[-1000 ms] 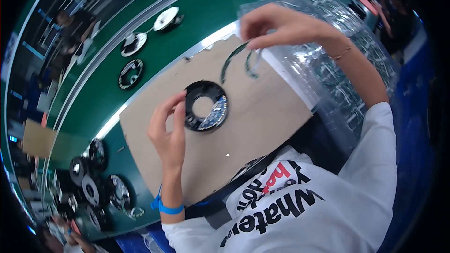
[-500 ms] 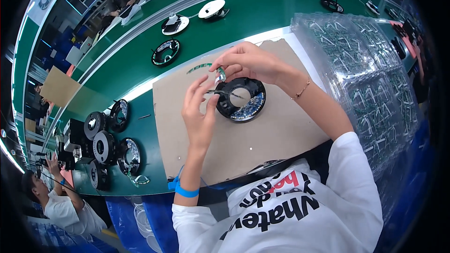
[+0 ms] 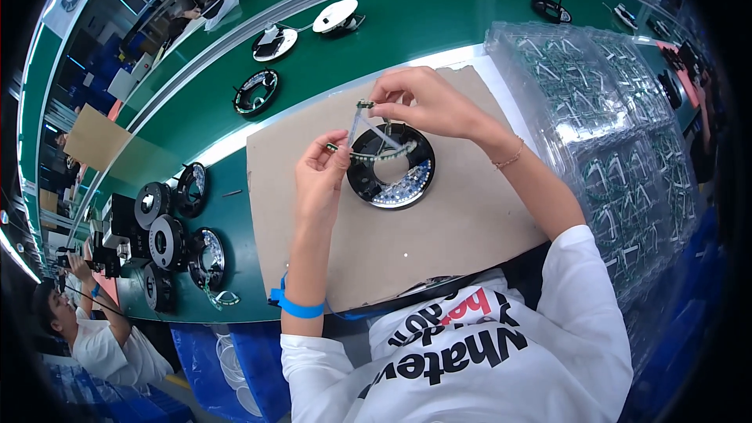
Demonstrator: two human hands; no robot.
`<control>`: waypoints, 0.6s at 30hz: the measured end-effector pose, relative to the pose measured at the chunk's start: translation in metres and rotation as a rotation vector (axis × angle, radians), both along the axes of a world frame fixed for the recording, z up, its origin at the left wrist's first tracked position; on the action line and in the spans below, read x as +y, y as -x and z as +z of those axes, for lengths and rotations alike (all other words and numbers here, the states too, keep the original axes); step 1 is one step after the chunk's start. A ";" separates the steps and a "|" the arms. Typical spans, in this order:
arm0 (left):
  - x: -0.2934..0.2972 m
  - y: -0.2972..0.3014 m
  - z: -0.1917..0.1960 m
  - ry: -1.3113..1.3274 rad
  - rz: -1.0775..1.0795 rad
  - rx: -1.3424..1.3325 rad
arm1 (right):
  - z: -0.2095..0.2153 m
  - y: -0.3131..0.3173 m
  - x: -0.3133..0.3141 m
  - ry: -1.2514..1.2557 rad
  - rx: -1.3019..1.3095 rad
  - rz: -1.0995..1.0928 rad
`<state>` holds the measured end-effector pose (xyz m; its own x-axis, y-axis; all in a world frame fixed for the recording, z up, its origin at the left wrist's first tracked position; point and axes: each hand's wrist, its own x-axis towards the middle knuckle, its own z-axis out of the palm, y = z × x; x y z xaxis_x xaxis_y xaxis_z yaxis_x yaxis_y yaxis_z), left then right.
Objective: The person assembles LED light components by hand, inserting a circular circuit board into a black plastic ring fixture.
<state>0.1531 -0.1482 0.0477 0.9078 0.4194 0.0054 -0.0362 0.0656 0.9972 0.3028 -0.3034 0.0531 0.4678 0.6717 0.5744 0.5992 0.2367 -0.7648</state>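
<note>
Circuit strip point(image 3: 384, 157), green and curved, held over a green surface point(image 3: 237, 227), a cardboard sheet point(image 3: 470, 204) and, flat on that, a black ring housing point(image 3: 413, 182). Got the left grip point(image 3: 319, 172) pinched on the strip's left end, with white ribbon point(image 3: 380, 132) slanting up to a small green piece point(image 3: 365, 104) pinched in the right grip point(image 3: 427, 102). Looks like the untangle-and-line-up step tbh. Probably calls for easy, even handling next, no yanking on that ribbon.

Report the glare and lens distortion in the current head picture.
Head view: the far edge of the green table bows with fisheye distortion; glare whitens patches of the clear plastic packaging at right; the left hand, right hand and green circuit strip look fairly sharp; the corners fall to black.
</note>
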 end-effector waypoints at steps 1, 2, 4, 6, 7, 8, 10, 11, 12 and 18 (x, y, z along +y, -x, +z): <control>0.000 0.000 -0.002 0.133 -0.056 0.004 | 0.002 0.000 -0.001 0.091 0.180 0.096; -0.002 -0.001 -0.003 0.135 -0.053 0.006 | 0.003 -0.001 0.000 0.093 0.181 0.098; -0.007 -0.004 -0.001 0.100 0.088 0.090 | 0.004 -0.006 0.005 0.194 0.213 0.137; -0.001 -0.004 0.006 -0.026 0.045 0.200 | -0.003 -0.013 0.013 0.224 0.206 0.179; 0.002 -0.006 0.009 -0.151 -0.004 0.302 | -0.006 -0.018 0.014 0.257 0.192 0.215; 0.006 -0.010 0.010 -0.150 -0.005 0.300 | -0.009 -0.023 0.016 0.257 0.190 0.214; 0.018 -0.022 0.008 -0.390 -0.124 0.383 | -0.019 -0.035 0.022 0.389 0.181 0.207; 0.021 -0.027 0.008 -0.393 -0.121 0.380 | -0.026 -0.040 0.026 0.400 0.214 0.237; 0.024 -0.032 0.007 -0.636 -0.128 0.362 | -0.035 -0.042 0.032 0.398 0.209 0.238; 0.034 -0.048 0.000 -0.973 -0.161 0.409 | -0.052 -0.050 0.047 0.573 0.066 0.329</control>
<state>0.2008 -0.1146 0.0475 0.9608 0.2738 -0.0444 0.2512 -0.7911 0.5577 0.3531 -0.2560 0.0011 0.2081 0.9762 0.0606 0.5131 -0.0562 -0.8565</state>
